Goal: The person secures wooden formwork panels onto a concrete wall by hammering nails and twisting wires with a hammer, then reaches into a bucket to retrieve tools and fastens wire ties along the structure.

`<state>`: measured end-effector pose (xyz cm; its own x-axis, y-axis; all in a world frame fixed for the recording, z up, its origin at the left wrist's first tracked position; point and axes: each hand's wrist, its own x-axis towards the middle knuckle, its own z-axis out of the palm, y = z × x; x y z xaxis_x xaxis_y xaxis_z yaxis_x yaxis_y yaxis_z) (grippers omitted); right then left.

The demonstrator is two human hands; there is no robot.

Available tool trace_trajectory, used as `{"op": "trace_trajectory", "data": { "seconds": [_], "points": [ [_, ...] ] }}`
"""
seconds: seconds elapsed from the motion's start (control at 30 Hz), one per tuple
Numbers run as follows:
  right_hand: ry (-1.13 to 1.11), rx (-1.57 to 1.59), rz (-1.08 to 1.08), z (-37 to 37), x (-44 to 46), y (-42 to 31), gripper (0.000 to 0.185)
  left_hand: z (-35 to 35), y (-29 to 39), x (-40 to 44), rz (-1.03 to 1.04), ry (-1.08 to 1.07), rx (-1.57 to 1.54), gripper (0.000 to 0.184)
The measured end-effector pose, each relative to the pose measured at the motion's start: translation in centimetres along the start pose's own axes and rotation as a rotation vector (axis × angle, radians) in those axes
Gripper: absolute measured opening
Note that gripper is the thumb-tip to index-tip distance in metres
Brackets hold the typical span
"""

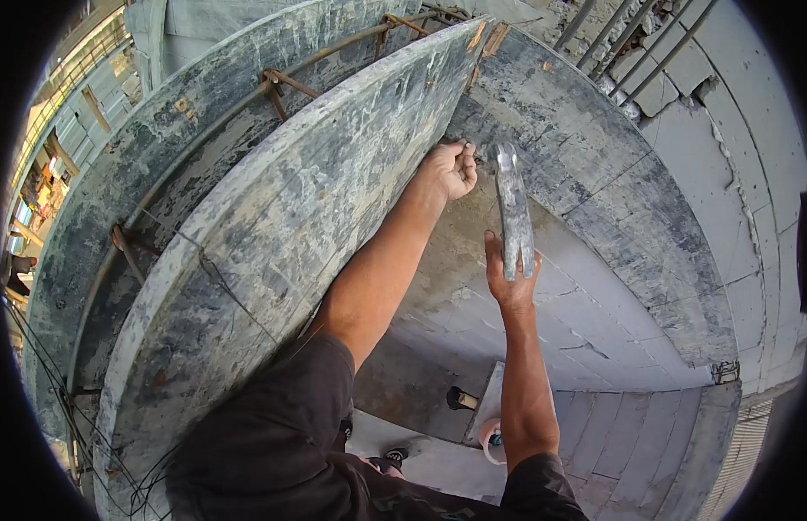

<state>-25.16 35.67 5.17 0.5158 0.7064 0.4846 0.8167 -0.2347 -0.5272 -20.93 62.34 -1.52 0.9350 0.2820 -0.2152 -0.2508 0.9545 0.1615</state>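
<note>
My left hand (456, 170) is closed in a pinch in the corner where a tall grey-stained formwork board (334, 139) meets a flat board (594, 161). What its fingers hold, if anything, is too small to make out. To its right, my right hand (513, 290) is wrapped round a claw hammer (514, 217), raised close to the camera. The worn metal head covers part of that hand, and the handle is mostly hidden. A small gap separates the hammer from my left fingers.
Rusty bars (286, 82) run between the board and another curved board (99, 174) on the left. Loose wires (82, 417) hang at lower left. Steel rods (664, 52) jut out at upper right. Below are a block wall (594, 313) and a pinkish bucket (490, 434).
</note>
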Motion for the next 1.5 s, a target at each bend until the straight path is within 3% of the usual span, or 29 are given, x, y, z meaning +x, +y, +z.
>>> {"op": "trace_trajectory", "data": {
  "seconds": [0.1, 0.13, 0.23, 0.43, 0.53, 0.63, 0.73, 0.83, 0.87, 1.0, 1.1, 1.13, 1.27, 1.37, 1.4, 1.5],
  "points": [
    [-0.115, -0.173, 0.307, 1.9, 0.9, 2.8, 0.034, 3.1, -0.8, -3.1, 0.042, 0.190, 0.018, 0.014],
    [-0.194, -0.180, 0.376, 2.0, 1.1, 3.9, 0.036, 2.5, -0.2, -2.7, -0.024, 0.185, -0.103, 0.013],
    [-0.123, -0.121, 0.438, 1.7, -0.3, 2.7, 0.037, 4.9, -0.8, -5.6, 0.056, 0.295, -0.054, 0.012],
    [-0.023, 0.066, 0.523, 2.1, -2.9, 3.1, 0.039, 3.2, -2.0, -6.3, 0.151, 0.164, 0.149, 0.020],
    [-0.024, 0.046, 0.526, 1.6, -2.5, 2.2, 0.035, 1.4, -1.9, -5.4, 0.262, 0.165, 0.275, 0.035],
    [0.079, 0.109, 0.364, 0.8, -1.7, -0.4, 0.029, 0.9, -1.6, -5.0, 0.369, 0.238, 0.425, 0.054],
    [0.191, -0.005, -0.045, 0.4, -0.7, -1.4, 0.033, 0.6, -1.1, -4.5, 0.384, 0.275, 0.532, 0.060],
    [0.130, 0.020, -0.107, 3.5, -0.4, 4.7, 0.023, 0.4, -1.3, -4.6, 0.359, 0.293, 0.539, 0.063],
    [-0.060, -0.088, 0.277, 3.6, 0.4, 3.2, 0.029, 0.5, -1.2, -4.6, 0.357, 0.292, 0.526, 0.063],
    [-0.039, -0.065, 0.396, 2.8, 0.6, 2.2, 0.032, 0.8, -0.7, -4.2, 0.349, 0.276, 0.496, 0.065],
    [0.107, 0.088, 0.243, 1.3, -0.5, 0.3, 0.023, 0.8, -1.1, -4.5, 0.310, 0.315, 0.462, 0.065],
    [0.227, 0.155, 0.019, 1.6, -0.5, 0.2, 0.017, 0.9, -1.2, -4.7, 0.308, 0.314, 0.453, 0.064],
    [0.151, -0.012, -0.136, 4.0, 0.4, 4.4, 0.015, -0.4, -0.7, -2.8, 0.324, 0.260, 0.464, 0.061],
    [-0.060, -0.177, 0.331, 4.5, 1.2, 4.8, 0.014, 0.5, -0.5, -3.6, 0.262, 0.333, 0.444, 0.056],
    [-0.071, -0.185, 0.364, 3.7, 1.0, 3.4, 0.019, 1.1, -0.6, -4.1, 0.241, 0.371, 0.417, 0.051],
    [0.067, -0.029, 0.054, 3.2, -0.4, 3.2, 0.026, 1.6, -1.1, -5.3, 0.371, 0.318, 0.437, 0.049]
  ]
}}
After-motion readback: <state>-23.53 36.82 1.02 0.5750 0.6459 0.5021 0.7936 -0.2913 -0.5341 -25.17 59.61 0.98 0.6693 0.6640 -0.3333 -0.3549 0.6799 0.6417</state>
